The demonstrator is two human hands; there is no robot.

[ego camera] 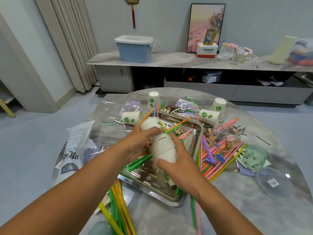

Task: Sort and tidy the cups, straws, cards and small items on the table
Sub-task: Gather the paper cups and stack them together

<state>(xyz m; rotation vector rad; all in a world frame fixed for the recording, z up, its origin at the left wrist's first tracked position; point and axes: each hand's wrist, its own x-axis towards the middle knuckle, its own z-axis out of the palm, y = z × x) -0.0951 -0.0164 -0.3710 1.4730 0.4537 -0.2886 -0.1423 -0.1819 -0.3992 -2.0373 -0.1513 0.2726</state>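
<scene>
Fingers of both hands curl round a stack of white paper cups [163, 149] held on its side above a shiny metal tray [169, 195]: the left hand [140, 143] grips the far end of the stack, the right hand [177, 167] wraps the near end, thumb across the rims. The nested rims show as close ridges, and a green tree print marks the cups.

Four more single cups sit on the table: one [153, 100] mouth down at the far side, one [132, 117] lying left of the tray, and two [213, 111] leaning together at the right. Coloured straws [218, 160] in pink, green, yellow and orange lie scattered over the tray and round it, thickest at the right and at the near edge [118, 206]. Blue-backed cards [246, 170] lie under a pale green plastic cup [254, 156]. A white bag with large black characters [72, 151] rests at the left.

Grey marbled stone forms the round table [237, 209]. Behind it, a long low cabinet carries a blue lidded box [134, 49], a framed picture [205, 28] and a small white box reading "Panasonic" [207, 50].
</scene>
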